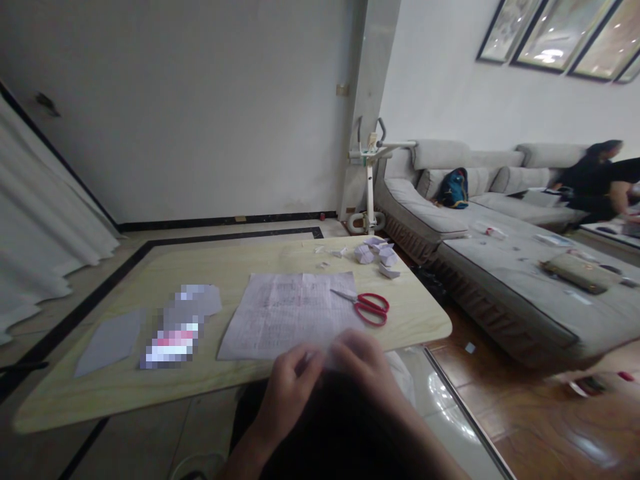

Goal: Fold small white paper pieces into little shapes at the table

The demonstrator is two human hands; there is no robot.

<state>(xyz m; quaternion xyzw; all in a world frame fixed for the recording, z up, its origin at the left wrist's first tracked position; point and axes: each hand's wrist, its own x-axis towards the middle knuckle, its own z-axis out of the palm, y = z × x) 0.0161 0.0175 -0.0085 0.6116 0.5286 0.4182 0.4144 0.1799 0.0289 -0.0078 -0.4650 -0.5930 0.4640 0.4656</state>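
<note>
Both hands are close together at the table's near edge, slightly blurred. My left hand (295,377) has its fingers curled into a pinch. Fingers bent inward, my right hand (363,363) faces it. Something pale and small may be between the fingertips, but blur hides what it is. Just beyond them lies a creased, written-on sheet of paper (285,313). Scissors with red handles (371,308) rest partly on that sheet, blades pointing left. Several folded white paper pieces (365,254) sit at the far right corner, with small paper scraps (323,265) beside them.
The pale table (175,267) has rounded corners. On its left lie a white paper sheet (110,340) and a pixelated item (173,343). A grey sofa (525,267) holds a blue backpack (455,188); people (595,180) sit farther right. White exercise equipment (370,180) stands behind the table.
</note>
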